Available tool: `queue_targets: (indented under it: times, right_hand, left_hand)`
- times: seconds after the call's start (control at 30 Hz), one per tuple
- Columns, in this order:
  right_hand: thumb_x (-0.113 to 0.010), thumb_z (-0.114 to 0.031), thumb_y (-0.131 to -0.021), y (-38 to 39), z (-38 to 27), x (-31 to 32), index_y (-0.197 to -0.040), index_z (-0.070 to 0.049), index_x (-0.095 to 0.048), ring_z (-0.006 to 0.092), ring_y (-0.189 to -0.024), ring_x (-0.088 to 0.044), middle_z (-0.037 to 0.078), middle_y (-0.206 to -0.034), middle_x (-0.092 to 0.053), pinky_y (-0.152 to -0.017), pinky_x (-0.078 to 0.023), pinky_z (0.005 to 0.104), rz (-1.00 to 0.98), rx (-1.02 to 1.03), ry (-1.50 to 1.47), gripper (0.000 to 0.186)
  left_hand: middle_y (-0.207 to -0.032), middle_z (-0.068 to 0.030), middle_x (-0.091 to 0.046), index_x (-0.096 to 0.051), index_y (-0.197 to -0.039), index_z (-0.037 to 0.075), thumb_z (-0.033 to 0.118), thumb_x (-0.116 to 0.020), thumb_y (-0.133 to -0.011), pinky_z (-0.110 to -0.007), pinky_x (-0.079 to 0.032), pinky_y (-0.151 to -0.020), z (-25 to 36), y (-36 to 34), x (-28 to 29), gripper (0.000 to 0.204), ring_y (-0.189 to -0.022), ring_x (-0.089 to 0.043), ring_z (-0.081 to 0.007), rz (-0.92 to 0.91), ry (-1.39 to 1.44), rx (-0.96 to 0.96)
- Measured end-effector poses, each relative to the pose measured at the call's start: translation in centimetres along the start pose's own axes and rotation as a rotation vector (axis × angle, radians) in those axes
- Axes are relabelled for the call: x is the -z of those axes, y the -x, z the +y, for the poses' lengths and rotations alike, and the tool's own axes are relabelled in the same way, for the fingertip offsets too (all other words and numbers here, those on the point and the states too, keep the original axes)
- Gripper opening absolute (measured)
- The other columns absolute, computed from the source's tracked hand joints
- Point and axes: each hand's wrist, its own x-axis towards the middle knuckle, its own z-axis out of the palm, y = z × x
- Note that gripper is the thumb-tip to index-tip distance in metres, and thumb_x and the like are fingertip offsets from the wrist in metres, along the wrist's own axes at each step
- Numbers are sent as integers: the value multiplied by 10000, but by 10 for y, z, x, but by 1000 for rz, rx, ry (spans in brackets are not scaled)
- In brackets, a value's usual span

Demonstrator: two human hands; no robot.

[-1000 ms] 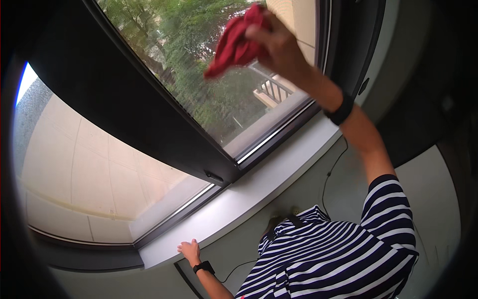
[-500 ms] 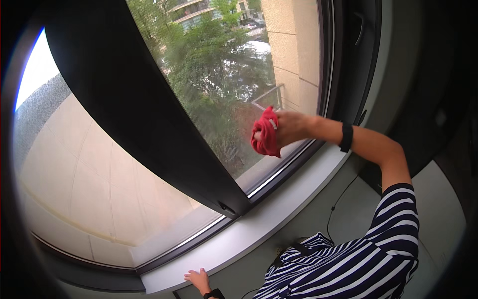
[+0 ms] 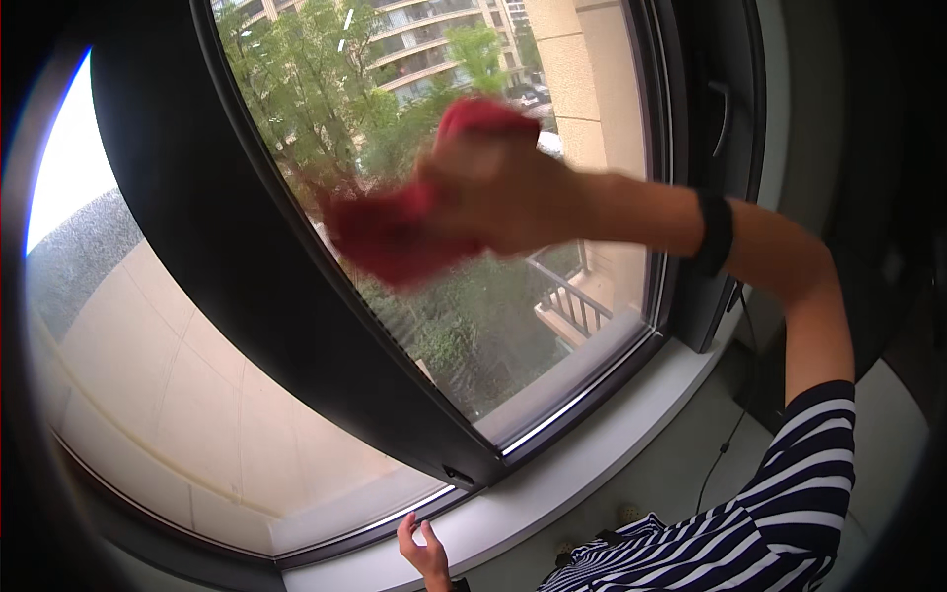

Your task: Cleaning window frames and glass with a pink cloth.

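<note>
**Wiping the pane, mid-stroke**

While the frame is all window, I start with the glass pane (image 3: 513, 326) — it fills the middle of the view between the wide dark mullion (image 3: 247, 257) on its left edge and the dark frame post with its handle (image 3: 725, 109) on the right. Below runs the white sill (image 3: 592, 464), slanting up toward the right corner.

I judge the step in hand to be the wipe itself. My right hand (image 3: 513, 197) is clenched around a red cloth (image 3: 395, 232), pressing it flat to the upper part of the pane, nearer the mullion than the post. Both are motion-blurred, so finger detail is lost, but the cloth is plainly bunched in the grip. Its long axis lies roughly across the pane, tilted slightly — the loose tail points down-left toward the mullion, the gathered end sits under my knuckles.

My left hand (image 3: 424, 548) rests at the sill's front edge near the lower-left corner, fingers loosely spread, holding nothing.

Next, I reckon, calls for even pressure and overlapping passes toward the pane's unwiped edges and lower corners.
</note>
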Motion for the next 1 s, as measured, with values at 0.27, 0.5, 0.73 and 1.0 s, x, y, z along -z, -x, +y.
queue_targets:
  times: [0.27, 0.5, 0.73, 1.0]
  right_hand:
    - [-643, -153, -884, 20, 136, 13, -1061, -138, -675, 154, -749, -631, 66, -918, -632, -664, -580, 324, 348, -269, -91, 181]
    - [-618, -204, -900, -22, 211, 51, -1114, -69, -606, 311, -877, -610, 156, -912, -598, -814, -506, 457, 315, -970, -114, 252]
    - [-735, -254, -803, 3, 0, -3, -927, -345, -734, 163, -1182, -453, -47, -1184, -522, -1028, -359, 343, -48, 181, -146, 154]
    - [-589, -426, -933, -80, 245, 51, -1373, -51, -496, 362, -1270, -497, 216, -1289, -572, -1052, -412, 511, 453, -1078, 413, 586]
  left_hand:
    - [-1057, -124, -577, -458, -1291, 10, -7, -794, -738, -318, -522, -815, 89, -28, -74, 647, -972, -618, -255, 51, 87, -255]
    - [-970, -113, -598, -539, -1115, 0, 9, -822, -703, -319, -504, -762, 95, -49, -98, 500, -867, -626, -224, 84, 50, -205]
    - [-927, -118, -591, -534, -982, -7, 27, -822, -724, -324, -538, -755, 97, -45, -87, 388, -855, -631, -221, 110, 143, -109]
    - [-961, -127, -566, -517, -989, -1, 69, -879, -660, -339, -568, -736, 107, -48, -87, 494, -861, -628, -239, 28, 34, -123]
